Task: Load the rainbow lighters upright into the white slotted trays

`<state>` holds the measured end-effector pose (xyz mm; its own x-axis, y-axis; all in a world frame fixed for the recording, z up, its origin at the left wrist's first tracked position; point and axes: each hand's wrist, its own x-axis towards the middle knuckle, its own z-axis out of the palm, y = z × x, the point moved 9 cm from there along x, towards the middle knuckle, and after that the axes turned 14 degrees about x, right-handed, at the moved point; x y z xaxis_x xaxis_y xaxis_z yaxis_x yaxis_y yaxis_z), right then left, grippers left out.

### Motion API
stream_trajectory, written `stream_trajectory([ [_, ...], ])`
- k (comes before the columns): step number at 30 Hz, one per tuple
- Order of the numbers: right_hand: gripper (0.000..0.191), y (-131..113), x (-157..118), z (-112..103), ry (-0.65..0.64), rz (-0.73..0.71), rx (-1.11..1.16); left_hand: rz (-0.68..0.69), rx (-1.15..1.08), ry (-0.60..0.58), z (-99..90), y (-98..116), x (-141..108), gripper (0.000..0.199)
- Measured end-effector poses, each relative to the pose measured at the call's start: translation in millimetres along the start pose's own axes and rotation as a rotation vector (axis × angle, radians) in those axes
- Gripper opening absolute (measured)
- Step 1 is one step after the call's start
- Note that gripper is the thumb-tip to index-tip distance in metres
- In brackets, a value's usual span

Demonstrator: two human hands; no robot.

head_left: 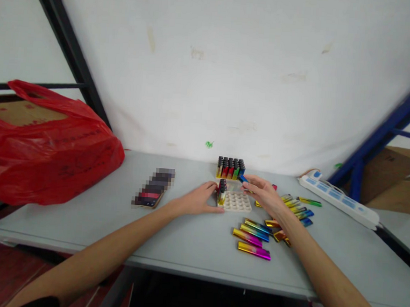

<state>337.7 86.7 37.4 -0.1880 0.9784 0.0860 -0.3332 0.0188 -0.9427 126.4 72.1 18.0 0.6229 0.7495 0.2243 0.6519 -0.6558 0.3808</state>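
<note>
Right fingers (250, 187) pinched round a blue lighter (243, 178), left fingers (209, 185) parted at pale tray (240, 202).

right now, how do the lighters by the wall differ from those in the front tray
The back lighters form a block several columns wide; the front lighters line only the left side of the tray, the rest bare. The back lighters stand near the wall, the front lighters beside the left hand. Both stand upright, dark tops up.
</note>
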Motion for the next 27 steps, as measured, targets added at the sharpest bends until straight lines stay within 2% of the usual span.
stream_trajectory([
  [6,0.063,6,-4,12,-0.068,0.026,-0.077,0.0,-0.002,0.009,0.8,-1,-1,0.082],
  [9,0.059,9,-4,15,-0.063,0.022,-0.202,-0.01,-0.003,0.024,1.0,-1,-1,0.081],
  [12,0.055,-11,-7,17,0.005,-0.186,-0.519,-0.021,0.011,0.036,1.8,0,0,0.078],
  [14,0.061,-26,-13,22,0.069,-0.332,-0.721,-0.029,0.023,0.037,3.2,2,0,0.075],
  [16,0.066,-34,-17,26,0.118,-0.394,-0.836,-0.042,0.035,0.047,4.0,3,1,0.073],
  [21,0.055,-37,-21,29,0.167,-0.439,-0.916,-0.045,0.039,0.068,3.9,3,0,0.073],
  [27,0.048,-37,-19,22,0.22,-0.455,-0.902,0.014,0.01,0.031,0.9,1,-1,0.076],
])
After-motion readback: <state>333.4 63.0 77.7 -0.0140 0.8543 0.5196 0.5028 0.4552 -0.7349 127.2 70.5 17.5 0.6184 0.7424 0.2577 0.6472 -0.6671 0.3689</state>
